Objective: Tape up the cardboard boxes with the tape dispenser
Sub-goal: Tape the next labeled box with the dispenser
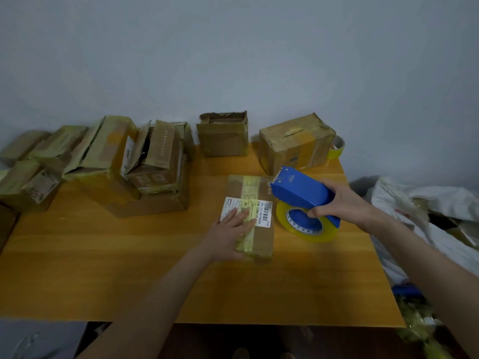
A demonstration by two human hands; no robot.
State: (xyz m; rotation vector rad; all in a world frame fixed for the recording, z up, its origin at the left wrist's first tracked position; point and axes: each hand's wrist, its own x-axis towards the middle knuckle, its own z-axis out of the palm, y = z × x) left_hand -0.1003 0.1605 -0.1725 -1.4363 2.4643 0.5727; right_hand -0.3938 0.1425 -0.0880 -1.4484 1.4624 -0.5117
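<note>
**A:** Head cam: left grip (230,230) is pressing flat, fingers straight, on the small box (263,235) mid-worktop (129,255). Right grip (344,203) is holding the tape dispenser (302,193) at the box's 3 o'clock.

**B:** I'd be pressing hard and running tape straight along the seam, 12 to 6.

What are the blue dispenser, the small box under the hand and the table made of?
The dispenser looks like smooth blue moulded plastic, evenly coloured with slight sheen. The small box is matt brown cardboard, with glossy yellowish tape strips and a white paper label. The table seems wood or wood-look laminate: orange-brown grain streaks, thin flat edge.
</note>
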